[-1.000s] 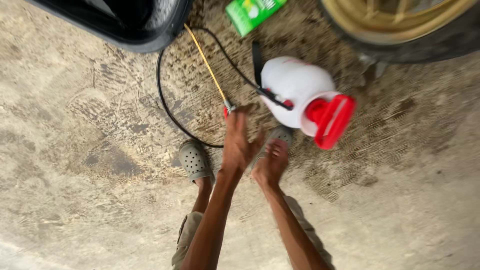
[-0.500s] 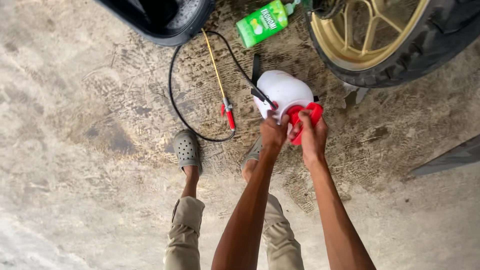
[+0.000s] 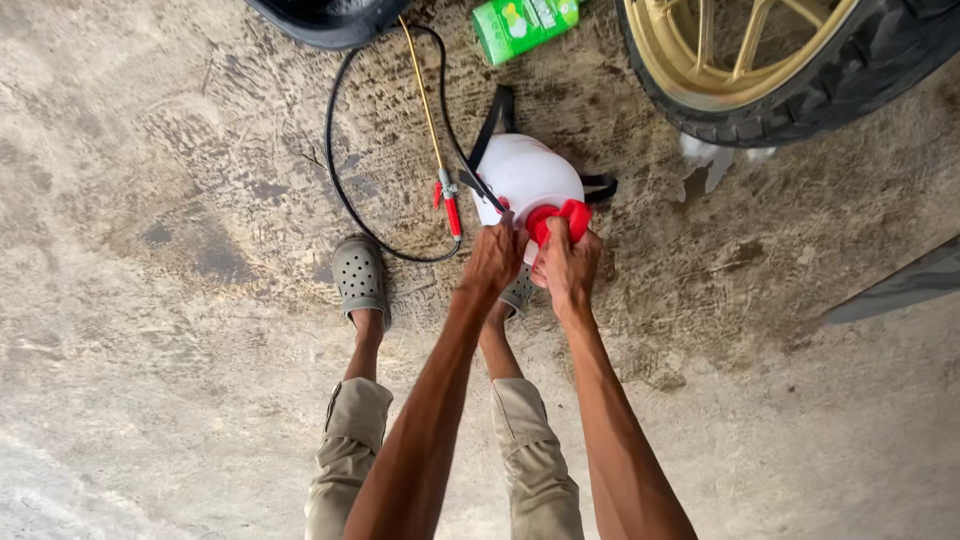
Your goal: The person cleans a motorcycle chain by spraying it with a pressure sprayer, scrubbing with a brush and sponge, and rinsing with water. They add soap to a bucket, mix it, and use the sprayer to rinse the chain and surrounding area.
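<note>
Head view looks straight down my arms to a white sprayer tank (image 3: 527,180) standing on the concrete floor (image 3: 150,300), just ahead of my feet. My left hand (image 3: 493,258) is closed around the near side of the tank's top, next to the red cap (image 3: 560,218). My right hand (image 3: 568,268) is wrapped on the cap itself, fingers curled over its near edge, so both hands touch at the tank's top. A black strap (image 3: 492,120) runs off the tank's far side. A black hose (image 3: 340,190) loops from the tank out to the left and back, ending at a brass wand (image 3: 424,90) with a red trigger (image 3: 452,210) lying on the floor just left of the tank. My grey clog (image 3: 358,272) is planted left of the hands. Beyond the tank lies a green bottle (image 3: 522,24), and to its right a black tyre on a gold wheel (image 3: 740,50).
</note>
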